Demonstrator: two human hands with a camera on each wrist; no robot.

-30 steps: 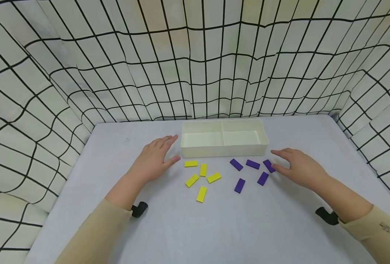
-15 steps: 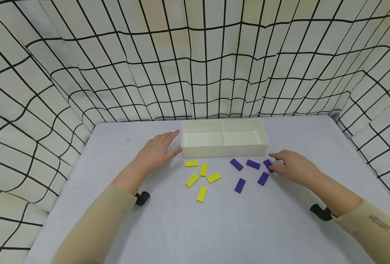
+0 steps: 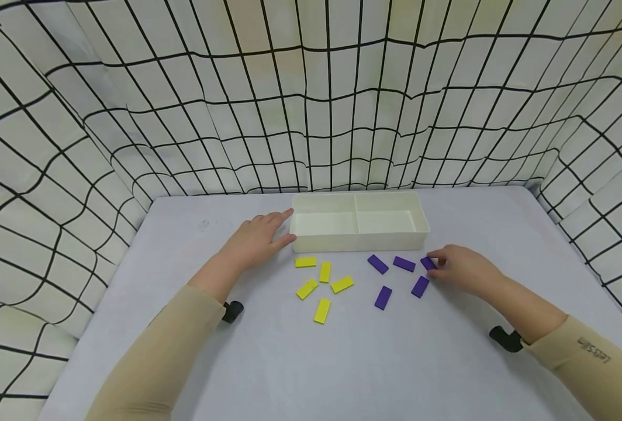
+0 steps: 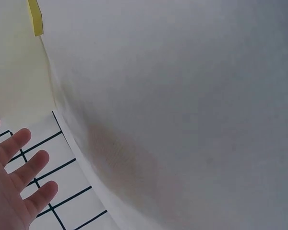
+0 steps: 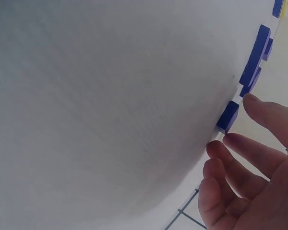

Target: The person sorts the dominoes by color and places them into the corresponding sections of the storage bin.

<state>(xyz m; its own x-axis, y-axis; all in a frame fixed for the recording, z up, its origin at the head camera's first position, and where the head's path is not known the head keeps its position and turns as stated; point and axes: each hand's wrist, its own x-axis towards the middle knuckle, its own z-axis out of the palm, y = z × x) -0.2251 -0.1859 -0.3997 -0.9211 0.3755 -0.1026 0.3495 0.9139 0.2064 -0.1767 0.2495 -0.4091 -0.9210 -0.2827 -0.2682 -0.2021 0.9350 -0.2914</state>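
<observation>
My left hand is at the left end of a white two-compartment tray. Its thumb and index fingertips meet the tray's end wall, and the fingers are spread in the left wrist view. At the right, my right hand has its thumb and index finger on either side of a purple block, pinching it on the table. That flat rectangular block shows between the two fingertips in the right wrist view, the other fingers curled below.
Several purple blocks lie in front of the tray's right half. Several yellow blocks lie before its left half. White walls with black grid netting enclose the table at the back and sides.
My left hand has moved right and up to the tray's end. My right hand has moved left, its thumb and index finger closing around the rightmost purple block.
</observation>
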